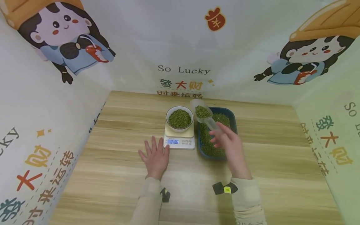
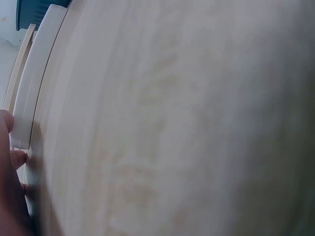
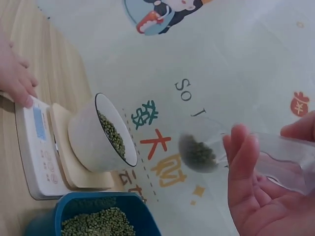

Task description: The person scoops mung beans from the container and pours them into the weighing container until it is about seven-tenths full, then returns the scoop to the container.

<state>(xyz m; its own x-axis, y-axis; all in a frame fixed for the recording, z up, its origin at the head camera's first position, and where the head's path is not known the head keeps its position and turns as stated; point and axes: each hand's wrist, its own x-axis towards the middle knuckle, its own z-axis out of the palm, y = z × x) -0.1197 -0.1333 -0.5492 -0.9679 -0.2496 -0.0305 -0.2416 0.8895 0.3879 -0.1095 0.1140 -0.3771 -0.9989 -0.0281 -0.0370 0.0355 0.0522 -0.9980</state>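
Observation:
My right hand [image 1: 232,147] grips the handle of a clear plastic scoop [image 3: 285,160] holding green mung beans [image 1: 202,112]. The scoop hangs above the back left corner of a blue tub [image 1: 232,118] of mung beans. Left of it, a white bowl [image 1: 180,128] filled with mung beans stands on a white kitchen scale [image 1: 180,145], whose display [image 1: 172,142] reads about 210.6. Fingers spread, my left hand [image 1: 157,159] lies flat on the table, its thumb at the scale's front left corner. In the left wrist view only its fingers [image 2: 18,158] show, beside the scale's edge.
The wood-grain table [image 1: 123,125] is enclosed by pale printed cloth [image 1: 135,47] at the back and both sides. The blue tub stands close to the scale's right side. A few dark specks lie near the table's back edge.

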